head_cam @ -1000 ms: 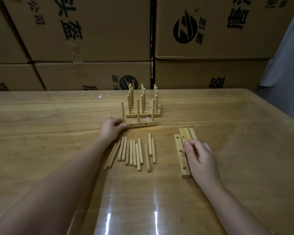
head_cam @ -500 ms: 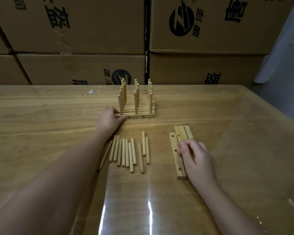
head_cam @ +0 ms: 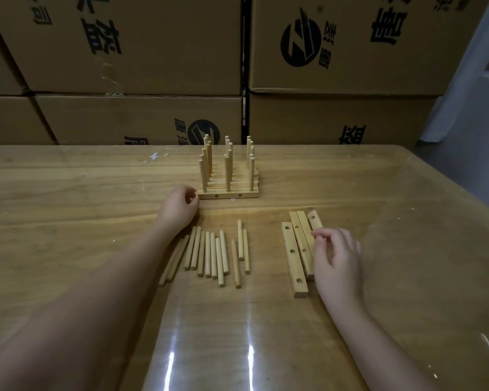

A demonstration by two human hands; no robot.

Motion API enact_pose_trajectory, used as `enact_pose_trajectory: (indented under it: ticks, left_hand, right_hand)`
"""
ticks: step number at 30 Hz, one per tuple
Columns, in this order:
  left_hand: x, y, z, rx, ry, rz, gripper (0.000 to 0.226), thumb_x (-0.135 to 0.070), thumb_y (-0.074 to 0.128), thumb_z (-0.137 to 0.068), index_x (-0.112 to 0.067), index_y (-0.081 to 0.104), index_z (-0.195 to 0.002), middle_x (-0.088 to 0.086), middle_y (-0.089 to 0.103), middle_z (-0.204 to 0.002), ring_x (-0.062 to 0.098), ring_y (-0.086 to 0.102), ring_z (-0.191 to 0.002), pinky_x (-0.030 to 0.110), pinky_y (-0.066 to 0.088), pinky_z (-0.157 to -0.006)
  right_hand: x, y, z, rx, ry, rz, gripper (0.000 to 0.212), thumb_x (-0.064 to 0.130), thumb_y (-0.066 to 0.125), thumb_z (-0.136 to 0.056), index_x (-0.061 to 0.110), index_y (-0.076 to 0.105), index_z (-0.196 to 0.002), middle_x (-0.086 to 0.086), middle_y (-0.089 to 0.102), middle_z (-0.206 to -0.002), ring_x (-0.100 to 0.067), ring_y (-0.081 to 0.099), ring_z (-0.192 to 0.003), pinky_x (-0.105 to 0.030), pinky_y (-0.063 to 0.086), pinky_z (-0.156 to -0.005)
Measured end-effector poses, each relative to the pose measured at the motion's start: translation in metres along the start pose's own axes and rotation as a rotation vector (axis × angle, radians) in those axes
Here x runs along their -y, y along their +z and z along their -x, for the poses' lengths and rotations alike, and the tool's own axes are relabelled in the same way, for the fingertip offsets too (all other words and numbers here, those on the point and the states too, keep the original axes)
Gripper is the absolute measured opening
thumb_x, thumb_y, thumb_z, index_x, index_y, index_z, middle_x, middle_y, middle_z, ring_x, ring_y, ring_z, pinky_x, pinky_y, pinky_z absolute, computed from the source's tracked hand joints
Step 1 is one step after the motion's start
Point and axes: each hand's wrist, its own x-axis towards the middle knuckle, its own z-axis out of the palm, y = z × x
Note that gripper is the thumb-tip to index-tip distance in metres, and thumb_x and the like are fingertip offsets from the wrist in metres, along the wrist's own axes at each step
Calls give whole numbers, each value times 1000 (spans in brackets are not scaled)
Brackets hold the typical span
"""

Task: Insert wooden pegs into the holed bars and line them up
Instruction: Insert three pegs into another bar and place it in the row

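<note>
Several holed bars with upright pegs (head_cam: 227, 167) stand packed together at the table's middle back; the front bar (head_cam: 227, 195) lies flush against the rest. My left hand (head_cam: 180, 208) rests on the table just left of that bar's end, fingers loosely curled, holding nothing. Several loose pegs (head_cam: 218, 253) lie side by side in front of it. To the right lie several loose holed bars (head_cam: 293, 259). My right hand (head_cam: 338, 256) lies over their right side, bent fingertips touching one bar, and hides part of them.
The wooden table (head_cam: 68, 193) is covered with a glossy clear sheet and ends at the right (head_cam: 463, 193). Stacked cardboard boxes (head_cam: 141, 66) form a wall right behind the table.
The front pegged bar slid back from a skewed position until flush with the others. My left hand's fingers have come off its end and curled. My right hand has stayed on the loose bars.
</note>
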Motion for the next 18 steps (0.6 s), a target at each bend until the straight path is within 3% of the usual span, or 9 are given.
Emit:
enact_pose_trajectory:
  ticks: [2,4,7,11,15,18]
  left_hand:
    - [-1,-9,18,-9,-21,88,33,-18,55,-95,-13,53,-128,3,58,-120,14,55,-105,31,48,-91]
    - [-2,-19,40,-73,-67,219,30,-17,53,-96,-15,54,-126,3,59,-116,15,59,-98,34,53,-85]
    - [-8,-29,77,-128,-113,470,23,-17,52,-97,-18,56,-120,1,59,-107,14,60,-90,32,55,-77]
    - [-27,-24,118,-99,-83,545,16,-14,53,-96,-21,59,-109,-2,60,-98,11,58,-90,24,49,-79]
    - [-40,-12,140,60,-46,602,14,-11,51,-96,-17,59,-106,1,58,-82,-2,54,-59,13,46,-51]
    - [-41,-4,153,228,-1,629,16,-8,49,-97,-21,57,-100,-2,62,-72,1,54,-46,15,42,-45]
  right_hand:
    - [-2,0,-3,-5,138,6,15,10,52,-89,19,62,-95,4,48,-109,-20,42,-110,-48,33,-99]
    - [-4,0,-4,17,203,35,19,8,52,-88,18,62,-101,-2,46,-118,-23,40,-117,-47,30,-102]
    - [-4,0,-4,78,226,90,27,5,51,-88,20,61,-108,-4,43,-122,-25,41,-119,-49,34,-102]
    - [-3,-1,-3,121,205,145,34,-2,49,-86,19,61,-110,-6,42,-124,-26,44,-116,-50,37,-99]
    - [-5,-5,-3,97,138,159,26,1,52,-88,15,62,-108,-9,42,-124,-26,50,-102,-39,45,-86]
    - [-11,-12,-10,150,162,218,27,17,59,-89,14,57,-116,-10,43,-126,-25,52,-98,-40,48,-84]
